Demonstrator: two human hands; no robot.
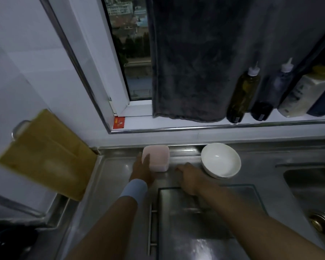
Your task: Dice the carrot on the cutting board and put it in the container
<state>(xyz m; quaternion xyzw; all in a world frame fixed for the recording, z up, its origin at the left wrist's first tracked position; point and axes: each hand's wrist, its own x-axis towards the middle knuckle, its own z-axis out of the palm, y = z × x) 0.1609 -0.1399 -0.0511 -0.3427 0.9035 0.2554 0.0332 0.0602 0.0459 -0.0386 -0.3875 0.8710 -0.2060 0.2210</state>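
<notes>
Now | left grip (142, 169) spread, touching container (158, 156) | right grip (188, 175) loose, empty, beside bowl (212, 156)

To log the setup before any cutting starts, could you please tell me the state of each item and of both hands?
Pink container: lid appears on, upright.
White bowl: empty.
Cutting board: leaning on the wall, bare.
Left hand: touching the container; grip unclear.
Right hand: on the counter, holding nothing.
Amber squeeze bottle: capped.

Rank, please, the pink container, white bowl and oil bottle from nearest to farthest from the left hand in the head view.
1. pink container, touched by the left hand.
2. white bowl, to the right on the counter.
3. oil bottle, far back on the windowsill.
</notes>
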